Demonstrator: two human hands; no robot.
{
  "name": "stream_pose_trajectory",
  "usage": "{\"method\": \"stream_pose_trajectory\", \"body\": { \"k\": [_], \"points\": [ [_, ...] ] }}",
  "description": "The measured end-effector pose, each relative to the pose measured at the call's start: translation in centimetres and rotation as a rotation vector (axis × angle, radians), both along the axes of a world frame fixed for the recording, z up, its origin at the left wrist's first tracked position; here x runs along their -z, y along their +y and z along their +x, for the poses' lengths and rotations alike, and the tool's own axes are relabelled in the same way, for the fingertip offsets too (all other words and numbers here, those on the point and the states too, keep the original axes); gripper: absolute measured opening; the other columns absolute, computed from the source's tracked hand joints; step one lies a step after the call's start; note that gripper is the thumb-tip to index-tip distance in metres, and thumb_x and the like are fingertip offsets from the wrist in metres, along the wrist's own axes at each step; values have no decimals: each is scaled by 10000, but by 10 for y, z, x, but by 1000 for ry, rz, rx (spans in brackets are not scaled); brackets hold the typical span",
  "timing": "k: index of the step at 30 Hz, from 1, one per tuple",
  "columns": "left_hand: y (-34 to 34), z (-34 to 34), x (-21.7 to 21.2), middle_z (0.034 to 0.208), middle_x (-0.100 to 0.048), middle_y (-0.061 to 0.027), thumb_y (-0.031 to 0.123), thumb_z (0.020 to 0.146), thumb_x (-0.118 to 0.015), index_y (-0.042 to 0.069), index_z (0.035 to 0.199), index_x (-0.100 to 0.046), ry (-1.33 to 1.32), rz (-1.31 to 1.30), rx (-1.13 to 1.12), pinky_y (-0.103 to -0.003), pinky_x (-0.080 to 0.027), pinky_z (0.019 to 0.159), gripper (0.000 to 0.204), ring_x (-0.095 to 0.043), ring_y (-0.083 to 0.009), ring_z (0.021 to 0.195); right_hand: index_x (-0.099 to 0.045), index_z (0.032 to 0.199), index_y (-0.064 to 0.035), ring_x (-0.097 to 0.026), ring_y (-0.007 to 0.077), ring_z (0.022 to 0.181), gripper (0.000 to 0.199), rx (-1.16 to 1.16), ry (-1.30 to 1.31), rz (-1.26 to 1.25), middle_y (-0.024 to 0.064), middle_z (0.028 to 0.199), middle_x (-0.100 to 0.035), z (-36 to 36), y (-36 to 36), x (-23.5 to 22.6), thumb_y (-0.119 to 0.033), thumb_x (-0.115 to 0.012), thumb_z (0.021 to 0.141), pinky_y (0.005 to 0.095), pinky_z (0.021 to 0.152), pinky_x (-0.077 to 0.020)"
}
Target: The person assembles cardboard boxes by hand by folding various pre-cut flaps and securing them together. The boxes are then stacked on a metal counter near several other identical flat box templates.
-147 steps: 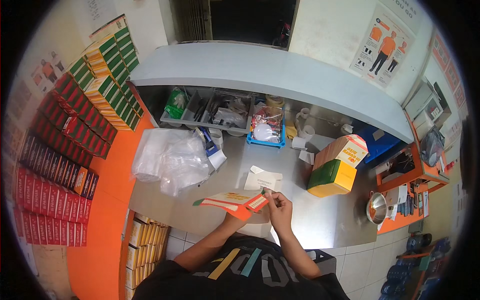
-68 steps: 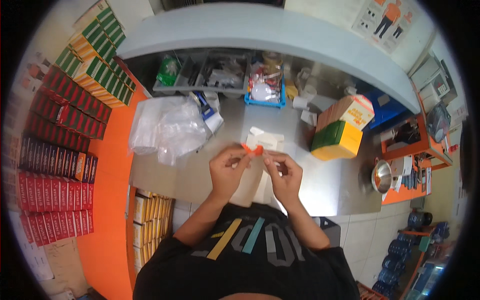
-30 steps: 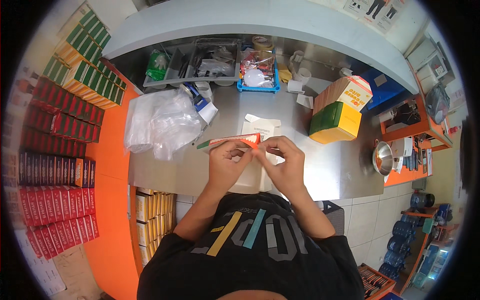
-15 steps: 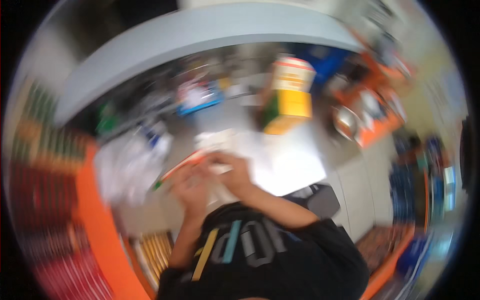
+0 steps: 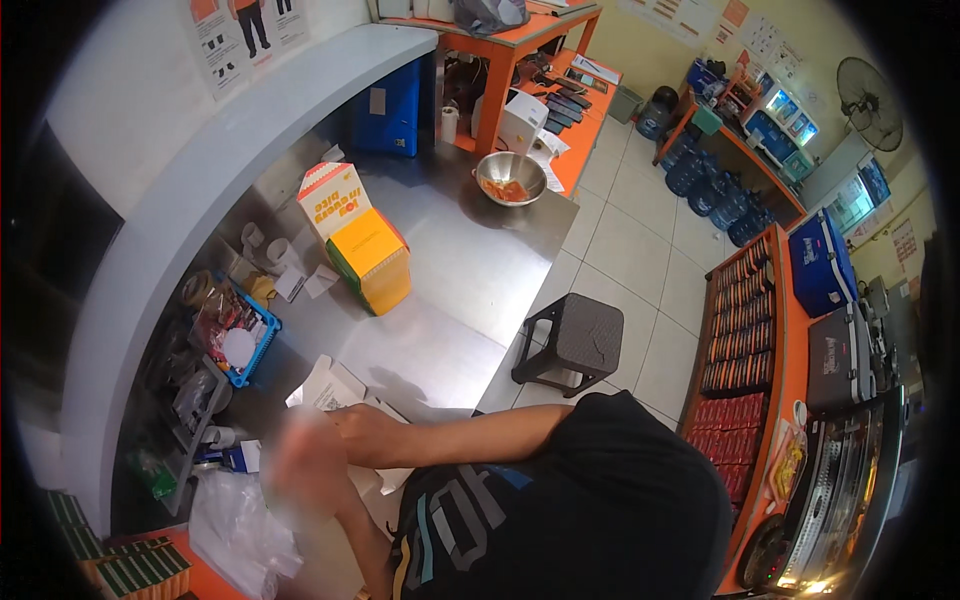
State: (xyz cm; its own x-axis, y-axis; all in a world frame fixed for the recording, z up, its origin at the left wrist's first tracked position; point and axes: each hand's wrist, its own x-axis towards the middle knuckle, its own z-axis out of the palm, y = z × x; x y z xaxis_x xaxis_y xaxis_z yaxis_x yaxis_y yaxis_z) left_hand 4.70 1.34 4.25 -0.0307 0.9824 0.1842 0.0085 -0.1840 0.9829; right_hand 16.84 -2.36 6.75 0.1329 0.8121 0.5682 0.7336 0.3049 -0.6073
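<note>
Steel counter (image 5: 470, 270): one yellow-green box (image 5: 372, 260), two blurred hands (image 5: 315, 455), fingers' grip unclear.

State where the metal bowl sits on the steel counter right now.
In the head view, the metal bowl sits at the counter's far end, upper centre, beside the orange desk, beyond the yellow-and-green box.

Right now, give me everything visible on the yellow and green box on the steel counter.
The yellow and green box looks like printed cardboard: a plain yellow top panel, green on its left side, yellow on its right. It seems closed and lies flat on the steel counter, turned at an angle to the counter's edge. Behind it, a white and orange carton stands touching or very close to it. No hand touches it; the blurred hands work well apart from it.
</note>
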Motion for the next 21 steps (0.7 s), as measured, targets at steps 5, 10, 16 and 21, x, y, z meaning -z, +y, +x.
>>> {"method": "stream_pose_trajectory", "body": {
  "k": [5,10,16,21],
  "points": [
    [7,-36,-31,984,-616,-52,146,903,-757,-10,1063,-598,371,-30,-224,-248,-495,757,273,-611,-139,897,-635,946,-21,-677,344,750,180,112,85,-95,164,816,-662,30,9,-11,-197,-629,907,437,642,-538],
    [6,-52,-42,994,-644,-72,-1,891,-710,-14,1062,-647,118,105,60,-250,-533,715,182,-636,-147,875,-654,935,-44,-687,351,794,160,88,214,-204,167,866,-694,39,10,-26,-190,-667,870,442,695,-543],
    [2,-29,-57,973,-710,-104,-31,853,-753,-29,1022,-711,-5,5,-139,-242,-560,728,174,-689,-145,855,-638,866,-8,-555,27,608,269,-9,371,-342,36,675,-645,31,-3,-57,-251,-720,947,226,536,-444],
    [-4,-29,-62,904,-726,-79,-23,826,-777,-19,1011,-741,-6,2,47,-242,-557,693,189,-692,-128,828,-686,933,13,-676,113,698,244,-266,1039,-560,71,827,-715,20,0,-54,-224,-661,984,241,620,-545]
  ]
}}
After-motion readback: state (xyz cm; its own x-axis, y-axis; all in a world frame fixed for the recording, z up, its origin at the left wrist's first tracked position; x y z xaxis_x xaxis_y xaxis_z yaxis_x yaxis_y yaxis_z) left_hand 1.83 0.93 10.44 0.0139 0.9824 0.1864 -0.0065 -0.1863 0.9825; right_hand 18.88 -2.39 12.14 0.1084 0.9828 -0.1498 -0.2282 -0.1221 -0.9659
